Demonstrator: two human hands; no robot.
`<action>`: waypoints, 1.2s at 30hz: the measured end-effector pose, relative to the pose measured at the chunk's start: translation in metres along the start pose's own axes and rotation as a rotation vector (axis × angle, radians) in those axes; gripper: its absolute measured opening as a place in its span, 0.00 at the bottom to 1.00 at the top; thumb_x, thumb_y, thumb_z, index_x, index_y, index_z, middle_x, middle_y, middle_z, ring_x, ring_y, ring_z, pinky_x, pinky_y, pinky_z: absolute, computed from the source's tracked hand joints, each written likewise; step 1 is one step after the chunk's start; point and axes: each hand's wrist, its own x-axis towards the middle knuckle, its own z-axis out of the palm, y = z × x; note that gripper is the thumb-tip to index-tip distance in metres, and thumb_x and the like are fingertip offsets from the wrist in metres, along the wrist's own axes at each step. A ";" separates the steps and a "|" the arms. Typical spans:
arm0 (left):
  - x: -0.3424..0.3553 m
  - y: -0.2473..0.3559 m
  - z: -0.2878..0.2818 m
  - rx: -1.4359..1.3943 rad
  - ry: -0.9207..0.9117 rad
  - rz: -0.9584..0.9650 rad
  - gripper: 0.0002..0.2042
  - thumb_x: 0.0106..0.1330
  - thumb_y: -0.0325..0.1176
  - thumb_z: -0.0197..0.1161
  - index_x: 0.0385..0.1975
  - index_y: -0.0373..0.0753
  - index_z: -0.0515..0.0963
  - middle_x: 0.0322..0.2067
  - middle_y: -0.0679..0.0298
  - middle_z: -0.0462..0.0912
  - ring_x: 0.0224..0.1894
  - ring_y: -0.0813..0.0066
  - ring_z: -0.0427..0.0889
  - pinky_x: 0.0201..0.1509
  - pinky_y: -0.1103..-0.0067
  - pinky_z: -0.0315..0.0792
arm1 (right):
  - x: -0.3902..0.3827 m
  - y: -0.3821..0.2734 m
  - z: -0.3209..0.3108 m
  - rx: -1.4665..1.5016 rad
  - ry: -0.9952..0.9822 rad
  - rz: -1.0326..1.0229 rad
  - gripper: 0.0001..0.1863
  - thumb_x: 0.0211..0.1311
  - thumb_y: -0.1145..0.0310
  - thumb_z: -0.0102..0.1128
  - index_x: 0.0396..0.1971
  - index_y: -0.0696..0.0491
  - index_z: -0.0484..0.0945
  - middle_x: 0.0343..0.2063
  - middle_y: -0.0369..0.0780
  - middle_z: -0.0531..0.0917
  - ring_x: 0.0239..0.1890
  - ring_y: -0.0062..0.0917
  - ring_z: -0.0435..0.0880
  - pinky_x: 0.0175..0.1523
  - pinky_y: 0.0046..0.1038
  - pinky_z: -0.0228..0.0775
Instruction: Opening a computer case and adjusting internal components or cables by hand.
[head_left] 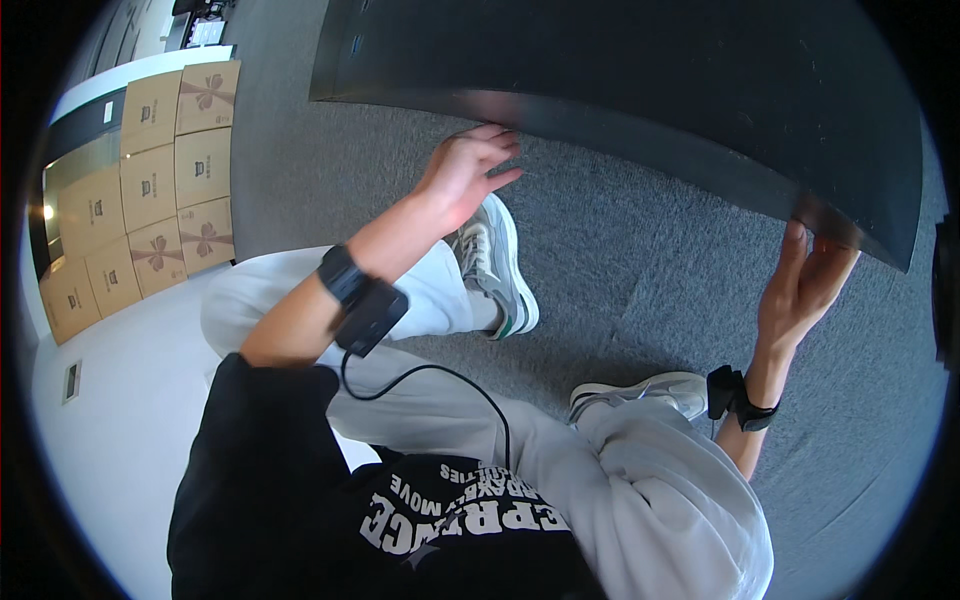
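A large black panel (620, 70) with a glossy near edge spans the top of the head view, above the carpet. My left hand (473, 172) is just under the left part of that edge. Its fingers are stretched out with the thumb apart, and it holds nothing; whether the fingertips touch the edge is unclear. Close to the panel's right corner, my right hand (805, 283) has its thumb and fingers at the edge, gripping it, with the fingertips partly hidden. Both hands are faintly mirrored in the glossy edge.
Grey carpet (630, 290) lies under my white-and-grey shoes (500, 265). Several stacked cardboard boxes (150, 190) stand at the left by a white wall (130, 400). A black cable (430, 368) runs from the device (370, 317) on my left wrist across my lap.
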 end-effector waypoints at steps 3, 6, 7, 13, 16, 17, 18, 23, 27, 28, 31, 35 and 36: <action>0.036 -0.028 -0.013 -0.073 0.010 -0.056 0.28 0.68 0.20 0.48 0.70 0.25 0.55 0.69 0.40 0.59 0.72 0.47 0.61 0.74 0.53 0.62 | -0.002 0.001 0.012 0.063 -0.024 0.046 0.25 0.73 0.70 0.58 0.66 0.53 0.65 0.56 0.45 0.79 0.62 0.34 0.77 0.68 0.40 0.67; 0.063 -0.054 0.008 -0.265 0.037 -0.105 0.27 0.69 0.19 0.47 0.69 0.28 0.56 0.68 0.39 0.60 0.72 0.47 0.62 0.74 0.52 0.61 | 0.001 0.001 0.000 0.013 -0.032 0.053 0.24 0.73 0.68 0.58 0.65 0.53 0.66 0.56 0.45 0.79 0.62 0.34 0.77 0.67 0.40 0.68; 0.072 -0.063 0.014 -0.395 0.076 -0.126 0.26 0.69 0.19 0.47 0.68 0.29 0.57 0.67 0.39 0.60 0.71 0.47 0.62 0.75 0.51 0.60 | 0.001 0.001 0.001 -0.006 -0.028 0.047 0.24 0.73 0.68 0.58 0.65 0.53 0.66 0.56 0.45 0.79 0.61 0.35 0.78 0.67 0.40 0.69; 0.093 -0.102 0.035 -0.682 0.112 -0.119 0.20 0.70 0.18 0.42 0.62 0.22 0.57 0.60 0.41 0.65 0.69 0.48 0.65 0.73 0.43 0.59 | 0.004 -0.004 0.012 -0.042 0.010 0.044 0.21 0.70 0.70 0.61 0.59 0.56 0.68 0.48 0.46 0.81 0.53 0.32 0.82 0.63 0.39 0.72; 0.096 -0.109 0.044 -0.728 0.126 -0.155 0.16 0.70 0.18 0.44 0.57 0.24 0.63 0.54 0.44 0.69 0.61 0.53 0.71 0.73 0.44 0.61 | 0.004 -0.005 0.008 -0.046 0.007 0.047 0.21 0.71 0.70 0.61 0.59 0.56 0.68 0.49 0.46 0.81 0.53 0.32 0.82 0.63 0.39 0.73; 0.097 -0.109 0.045 -0.730 0.121 -0.158 0.16 0.70 0.18 0.44 0.57 0.24 0.63 0.54 0.44 0.69 0.61 0.53 0.71 0.73 0.44 0.61 | 0.005 -0.004 0.007 -0.057 0.012 0.037 0.21 0.71 0.69 0.61 0.59 0.56 0.68 0.49 0.46 0.81 0.54 0.32 0.82 0.63 0.38 0.73; 0.099 -0.110 0.043 -0.757 0.093 -0.157 0.14 0.70 0.19 0.45 0.54 0.25 0.65 0.53 0.45 0.70 0.60 0.54 0.72 0.73 0.47 0.62 | 0.005 -0.004 0.007 -0.059 0.013 0.038 0.21 0.71 0.69 0.61 0.59 0.56 0.68 0.49 0.46 0.81 0.54 0.32 0.82 0.63 0.38 0.73; 0.113 -0.112 0.048 -0.751 0.090 -0.165 0.08 0.71 0.21 0.46 0.46 0.28 0.70 0.50 0.47 0.73 0.58 0.56 0.74 0.70 0.57 0.68 | 0.005 -0.005 0.008 -0.057 0.008 0.058 0.21 0.71 0.69 0.60 0.60 0.55 0.67 0.49 0.47 0.81 0.54 0.33 0.83 0.62 0.39 0.73; 0.119 -0.119 0.045 -0.729 0.133 -0.163 0.09 0.69 0.19 0.48 0.47 0.28 0.70 0.51 0.49 0.73 0.57 0.57 0.75 0.68 0.65 0.70 | 0.003 -0.004 0.008 -0.098 0.008 0.054 0.21 0.72 0.69 0.59 0.60 0.55 0.67 0.49 0.47 0.81 0.55 0.34 0.83 0.62 0.40 0.74; 0.120 -0.123 0.043 -0.742 0.125 -0.157 0.11 0.68 0.17 0.48 0.48 0.28 0.70 0.51 0.49 0.73 0.56 0.58 0.75 0.68 0.67 0.70 | 0.003 -0.004 0.009 -0.095 0.008 0.061 0.21 0.72 0.68 0.59 0.60 0.55 0.67 0.50 0.48 0.81 0.55 0.34 0.83 0.62 0.41 0.74; 0.125 -0.129 0.042 -0.725 0.086 -0.146 0.14 0.66 0.15 0.48 0.50 0.27 0.70 0.51 0.50 0.73 0.56 0.58 0.75 0.67 0.68 0.70 | 0.004 -0.004 0.007 -0.103 -0.001 0.065 0.21 0.72 0.68 0.60 0.60 0.56 0.67 0.50 0.48 0.81 0.54 0.34 0.83 0.61 0.41 0.74; 0.128 -0.134 0.042 -0.688 0.068 -0.113 0.15 0.65 0.15 0.48 0.52 0.27 0.70 0.51 0.51 0.73 0.56 0.59 0.75 0.68 0.68 0.70 | 0.005 -0.004 0.004 -0.109 -0.009 0.086 0.20 0.72 0.68 0.59 0.59 0.56 0.67 0.49 0.48 0.80 0.55 0.33 0.82 0.60 0.41 0.74; 0.128 -0.134 0.040 -0.692 0.078 -0.124 0.15 0.66 0.15 0.48 0.52 0.28 0.70 0.50 0.51 0.74 0.56 0.59 0.75 0.68 0.68 0.70 | 0.005 -0.006 0.006 -0.109 -0.006 0.086 0.20 0.72 0.68 0.59 0.59 0.56 0.67 0.49 0.48 0.80 0.55 0.33 0.82 0.60 0.41 0.74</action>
